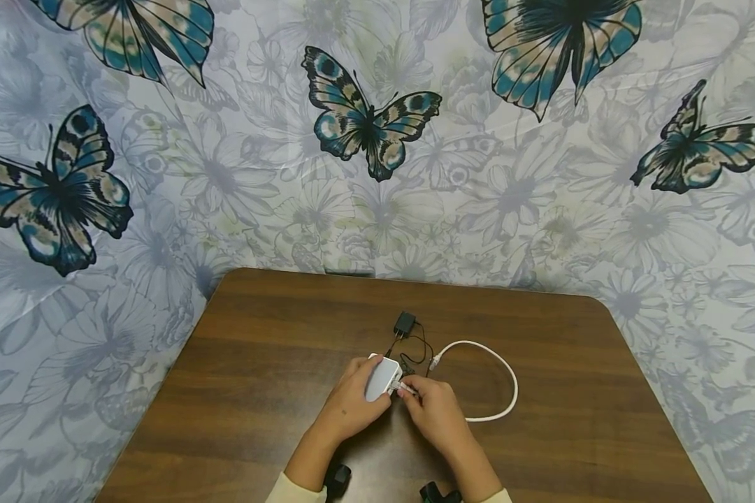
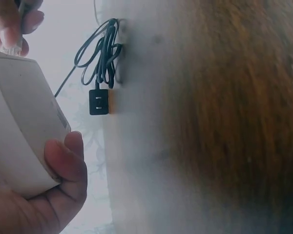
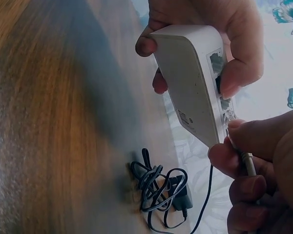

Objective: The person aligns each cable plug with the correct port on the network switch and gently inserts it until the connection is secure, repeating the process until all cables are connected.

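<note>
A small white network box (image 1: 382,377) with a row of ports along one side is gripped by my left hand (image 1: 351,399), raised over the table. My right hand (image 1: 437,413) pinches the clear plug (image 3: 228,117) of a white network cable between thumb and fingers. That plug sits right at an end port of the box in the right wrist view. From my right hand the white cable (image 1: 516,388) loops out over the table, its other plug (image 1: 435,361) lying just beyond. A thin black power cord (image 3: 207,187) runs from the box.
A black power adapter (image 1: 405,324) with its bundled cord (image 2: 107,53) lies on the table beyond my hands. The brown wooden table (image 1: 258,335) has its far edge near a butterfly-patterned cloth backdrop (image 1: 377,209).
</note>
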Demonstrator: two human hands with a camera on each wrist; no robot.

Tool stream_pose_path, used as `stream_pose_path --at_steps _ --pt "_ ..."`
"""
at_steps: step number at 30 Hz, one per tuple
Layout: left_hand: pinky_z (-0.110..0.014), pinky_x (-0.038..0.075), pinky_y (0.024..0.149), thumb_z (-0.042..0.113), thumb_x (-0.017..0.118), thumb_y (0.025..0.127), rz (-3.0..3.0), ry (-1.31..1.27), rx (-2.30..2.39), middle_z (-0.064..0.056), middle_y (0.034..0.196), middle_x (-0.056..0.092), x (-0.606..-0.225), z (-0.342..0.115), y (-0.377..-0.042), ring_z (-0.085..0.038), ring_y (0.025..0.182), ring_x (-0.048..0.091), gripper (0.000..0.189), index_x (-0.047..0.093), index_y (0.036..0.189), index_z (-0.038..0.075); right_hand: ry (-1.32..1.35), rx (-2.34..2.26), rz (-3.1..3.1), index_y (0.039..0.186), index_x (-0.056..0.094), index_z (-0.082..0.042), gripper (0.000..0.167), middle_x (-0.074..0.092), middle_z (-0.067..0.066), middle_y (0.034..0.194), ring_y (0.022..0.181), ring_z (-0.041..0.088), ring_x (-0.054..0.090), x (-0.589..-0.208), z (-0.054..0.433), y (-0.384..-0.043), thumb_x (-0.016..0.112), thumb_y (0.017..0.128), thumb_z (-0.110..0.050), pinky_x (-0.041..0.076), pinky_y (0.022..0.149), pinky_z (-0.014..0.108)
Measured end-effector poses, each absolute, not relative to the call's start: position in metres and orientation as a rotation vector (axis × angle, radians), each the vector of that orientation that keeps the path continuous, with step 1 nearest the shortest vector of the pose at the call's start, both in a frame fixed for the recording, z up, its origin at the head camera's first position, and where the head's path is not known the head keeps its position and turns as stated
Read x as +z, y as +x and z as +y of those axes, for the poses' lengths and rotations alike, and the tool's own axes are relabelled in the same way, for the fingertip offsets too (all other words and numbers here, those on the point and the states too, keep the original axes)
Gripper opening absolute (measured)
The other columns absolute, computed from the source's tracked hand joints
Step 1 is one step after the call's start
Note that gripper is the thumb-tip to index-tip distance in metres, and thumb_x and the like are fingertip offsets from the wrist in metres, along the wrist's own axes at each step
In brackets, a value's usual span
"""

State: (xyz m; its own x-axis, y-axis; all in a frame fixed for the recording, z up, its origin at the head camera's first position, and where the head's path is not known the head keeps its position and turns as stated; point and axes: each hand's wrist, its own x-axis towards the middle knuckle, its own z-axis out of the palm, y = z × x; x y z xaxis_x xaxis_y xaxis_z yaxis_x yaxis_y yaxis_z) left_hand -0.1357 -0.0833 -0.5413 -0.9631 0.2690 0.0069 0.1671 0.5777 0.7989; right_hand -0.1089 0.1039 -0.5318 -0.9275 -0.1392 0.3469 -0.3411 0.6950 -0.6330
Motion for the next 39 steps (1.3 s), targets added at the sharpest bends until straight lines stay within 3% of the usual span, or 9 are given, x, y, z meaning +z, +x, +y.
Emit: stream_pose_path --at_steps 18,28,39 --pt "-0.035 0.045 0.074 0.038 0.072 0.082 2.779 0.403 1.246 -0.003 0.135 0.051 -0.544 -0.077 -0.135 -0.019 0.1 0.054 0.072 0.048 0.148 0.023 0.429 0.823 -2.679 0.091 0.075 -0.01 0.009 0.073 -0.001 0.082 0.066 0.004 0.062 -0.532 0.101 -0.106 0.079 0.085 -0.014 0.05 0.058 0.022" --pt "-0.032 0.042 0.068 0.037 0.073 0.079 2.848 0.371 1.241 -0.001 0.122 0.054 -0.543 -0.072 -0.131 -0.016 0.091 0.053 0.068 0.054 0.143 0.024 0.419 0.702 -2.696 0.09 0.072 -0.011 0.008 0.074 0.0 0.084 0.073 0.012 0.069 -0.535 0.098 -0.103 0.077 0.086 -0.016 0.053 0.061 0.028" --pt "-0.028 0.039 0.063 0.038 0.074 0.077 2.924 0.347 1.209 -0.002 0.117 0.054 -0.541 -0.067 -0.128 -0.014 0.082 0.051 0.067 0.058 0.139 0.019 0.42 0.671 -2.643 0.086 0.069 -0.014 0.009 0.071 -0.005 0.078 0.068 0.01 0.066 -0.536 0.097 -0.103 0.078 0.086 -0.015 0.052 0.058 0.028"
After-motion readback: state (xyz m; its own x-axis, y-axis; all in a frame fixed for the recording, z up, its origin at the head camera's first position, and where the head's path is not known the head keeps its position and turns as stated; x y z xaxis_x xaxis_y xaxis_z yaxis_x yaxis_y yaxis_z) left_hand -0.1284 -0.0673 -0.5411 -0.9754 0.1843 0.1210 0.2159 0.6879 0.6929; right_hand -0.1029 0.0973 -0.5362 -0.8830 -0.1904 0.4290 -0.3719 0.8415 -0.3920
